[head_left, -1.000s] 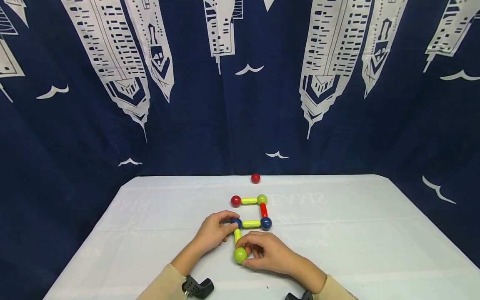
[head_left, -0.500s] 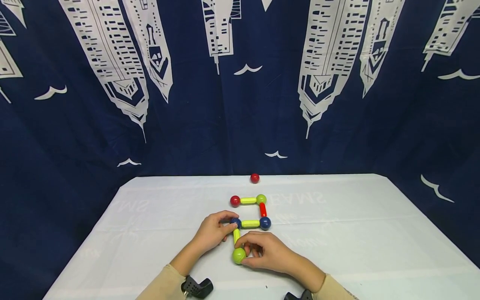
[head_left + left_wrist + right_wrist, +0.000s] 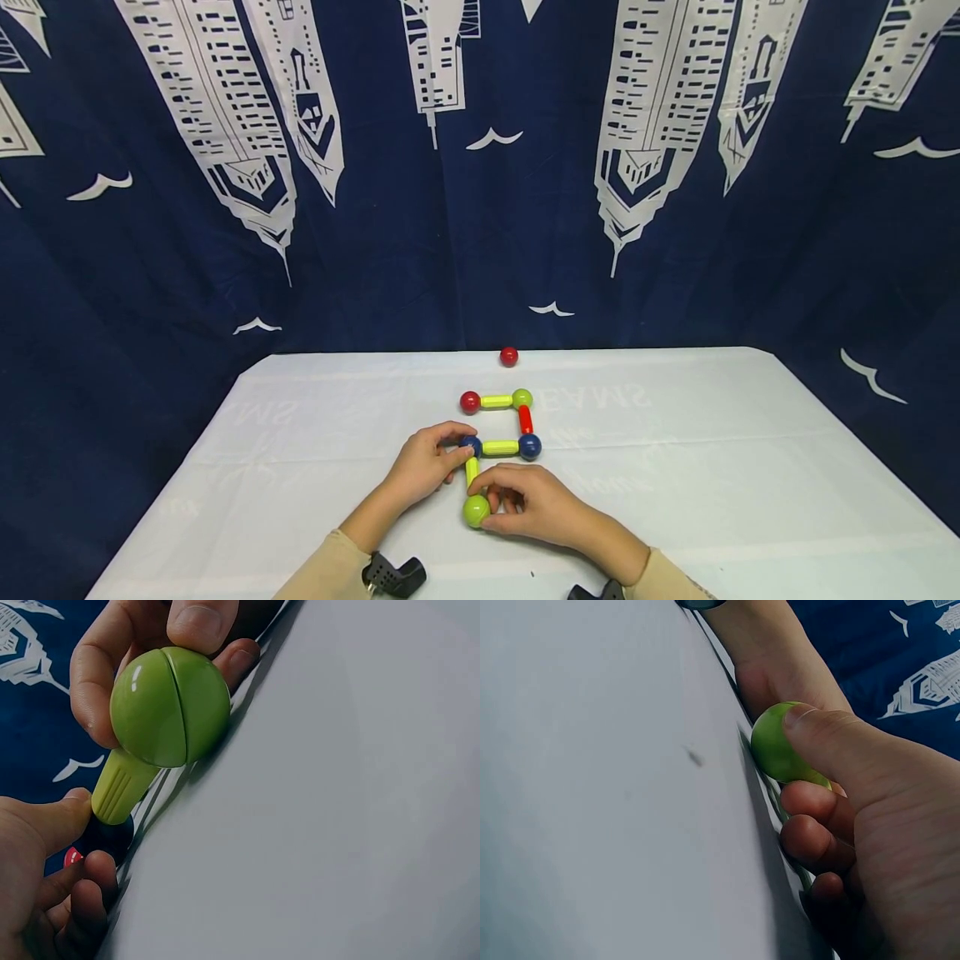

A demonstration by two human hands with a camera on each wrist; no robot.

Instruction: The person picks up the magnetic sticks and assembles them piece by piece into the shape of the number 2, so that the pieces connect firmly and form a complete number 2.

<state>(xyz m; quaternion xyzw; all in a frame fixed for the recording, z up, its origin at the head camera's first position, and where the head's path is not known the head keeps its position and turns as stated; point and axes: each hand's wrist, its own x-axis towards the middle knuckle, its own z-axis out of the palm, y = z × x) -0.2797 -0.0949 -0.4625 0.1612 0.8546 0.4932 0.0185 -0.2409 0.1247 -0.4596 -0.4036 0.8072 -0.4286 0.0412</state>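
Note:
A chain of balls and short rods lies flat on the table. My left hand (image 3: 422,463) pinches a blue ball (image 3: 472,447) at the chain's left corner, partly hidden by the fingers. From that ball a yellow-green rod (image 3: 472,472) runs toward me to a green ball (image 3: 476,511), which my right hand (image 3: 534,502) grips between thumb and fingers. In the left wrist view the green ball (image 3: 169,709) shows a seam and joins the ribbed rod (image 3: 122,787). The right wrist view has the thumb pressed on the green ball (image 3: 776,746).
Farther along the chain come a yellow-green rod (image 3: 500,448), a second blue ball (image 3: 529,447), a red rod (image 3: 525,419), another green ball (image 3: 522,399) and a red ball (image 3: 470,402). A loose red ball (image 3: 509,357) sits near the far edge of the white table (image 3: 675,467).
Both hands keep their holds on the blue and green balls. The whole view shifts very slightly left; the chain keeps its shape.

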